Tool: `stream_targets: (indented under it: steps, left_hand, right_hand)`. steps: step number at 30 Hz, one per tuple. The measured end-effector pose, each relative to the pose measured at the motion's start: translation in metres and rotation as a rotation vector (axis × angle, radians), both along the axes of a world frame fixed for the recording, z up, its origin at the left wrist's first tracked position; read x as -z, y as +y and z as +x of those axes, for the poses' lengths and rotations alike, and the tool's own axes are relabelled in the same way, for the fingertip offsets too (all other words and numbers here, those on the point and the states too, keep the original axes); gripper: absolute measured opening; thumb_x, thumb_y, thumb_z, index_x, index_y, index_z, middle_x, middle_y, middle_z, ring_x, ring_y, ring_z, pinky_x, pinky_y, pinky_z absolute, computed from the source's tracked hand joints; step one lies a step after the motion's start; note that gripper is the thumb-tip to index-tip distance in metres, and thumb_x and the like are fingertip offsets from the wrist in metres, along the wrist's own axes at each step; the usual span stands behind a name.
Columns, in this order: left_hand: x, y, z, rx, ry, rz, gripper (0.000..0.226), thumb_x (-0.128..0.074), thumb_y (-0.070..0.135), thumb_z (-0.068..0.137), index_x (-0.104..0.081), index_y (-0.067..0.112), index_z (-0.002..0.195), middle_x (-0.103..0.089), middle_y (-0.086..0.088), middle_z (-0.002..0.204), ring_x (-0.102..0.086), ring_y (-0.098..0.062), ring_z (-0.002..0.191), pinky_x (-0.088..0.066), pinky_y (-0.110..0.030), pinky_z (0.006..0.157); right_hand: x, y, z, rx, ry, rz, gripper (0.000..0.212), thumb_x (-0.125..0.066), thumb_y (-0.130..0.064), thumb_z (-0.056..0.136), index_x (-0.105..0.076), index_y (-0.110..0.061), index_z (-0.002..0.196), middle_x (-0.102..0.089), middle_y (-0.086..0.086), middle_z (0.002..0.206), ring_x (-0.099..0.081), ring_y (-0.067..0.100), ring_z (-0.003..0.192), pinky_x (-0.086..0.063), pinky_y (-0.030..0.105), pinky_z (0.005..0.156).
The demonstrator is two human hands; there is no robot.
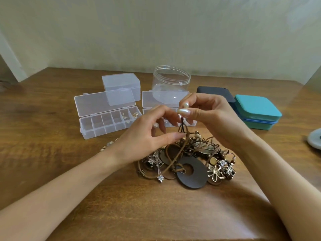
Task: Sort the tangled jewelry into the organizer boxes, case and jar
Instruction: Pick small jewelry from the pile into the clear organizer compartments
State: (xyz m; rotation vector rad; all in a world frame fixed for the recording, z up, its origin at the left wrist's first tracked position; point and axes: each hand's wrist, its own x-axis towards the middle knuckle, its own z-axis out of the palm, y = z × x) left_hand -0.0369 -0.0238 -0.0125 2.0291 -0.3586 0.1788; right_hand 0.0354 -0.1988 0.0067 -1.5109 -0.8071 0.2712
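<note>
A thin black cord (182, 125) is pinched by the right hand (208, 117) above the tangled brown jewelry pile (191, 159) on the wooden worktop (52, 153); the grasp of the left hand (147, 138) cannot be determined.

Desk (52, 171): brown wood with a dark, wavy grain; the surface is glossy and shows a pale sheen toward the far right.
Wall (156, 32): plain, pale cream; it meets the back edge of the desk.
White panel (8, 58): flat and slanted in view, at the left frame edge, beside the far left corner of the desk.
Round object (315, 139): pale grey disc with a dark spot near its middle; lies on the desk, cut off by the right frame edge.
</note>
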Motion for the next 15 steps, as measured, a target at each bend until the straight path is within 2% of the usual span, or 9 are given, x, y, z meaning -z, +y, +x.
stream_targets:
  steps: [2,4,6,10,15]
  left_hand:
    - [-0.0017,-0.0002,-0.0008,0.009,0.004,-0.05,0.035,-0.065,0.043,0.071,-0.059,0.029,0.102,-0.056,0.024,0.078,-0.048,-0.012,0.063,-0.044,-0.027,0.061]
    - [-0.0012,0.0004,-0.0002,0.038,-0.002,-0.113,0.027,-0.067,0.036,0.076,-0.061,0.021,0.098,-0.06,0.02,0.076,-0.05,-0.005,0.065,-0.044,-0.024,0.062]
    - [-0.0008,0.001,0.0002,0.066,-0.002,-0.151,0.022,-0.068,0.029,0.081,-0.062,0.014,0.095,-0.064,0.014,0.08,-0.054,-0.002,0.069,-0.045,-0.022,0.064]
    - [-0.0001,0.0022,-0.0004,0.131,0.074,-0.199,0.027,-0.066,0.024,0.083,-0.056,0.008,0.103,-0.072,-0.002,0.093,-0.067,-0.018,0.087,-0.052,-0.034,0.078]
    - [0.0,0.0003,-0.0006,0.134,0.07,-0.261,0.022,-0.058,0.02,0.081,-0.057,0.002,0.094,-0.074,-0.007,0.081,-0.063,-0.009,0.064,-0.047,-0.014,0.062]
  right_hand:
    - [0.0014,0.0032,-0.0035,0.004,-0.006,0.017,0.002,-0.069,-0.012,0.073,-0.067,-0.013,0.073,-0.065,-0.004,0.071,-0.057,0.008,0.065,-0.047,0.022,0.064]
    - [0.003,0.0063,-0.0055,0.007,-0.001,0.04,0.003,-0.068,-0.012,0.074,-0.068,-0.015,0.073,-0.066,-0.001,0.071,-0.059,0.012,0.066,-0.049,0.027,0.069]
    - [0.0039,0.0086,-0.0066,0.007,0.027,0.087,0.003,-0.067,-0.011,0.075,-0.068,-0.014,0.074,-0.067,0.003,0.071,-0.061,0.015,0.065,-0.052,0.027,0.068]
    - [0.0026,0.0096,-0.0064,0.02,0.088,0.187,0.002,-0.066,-0.01,0.075,-0.065,-0.01,0.076,-0.064,0.01,0.069,-0.06,0.017,0.057,-0.053,0.025,0.061]
    - [0.0002,0.0054,-0.0021,0.059,0.098,0.232,0.002,-0.065,-0.012,0.076,-0.065,-0.01,0.077,-0.068,0.005,0.072,-0.061,0.014,0.061,-0.052,0.024,0.062]
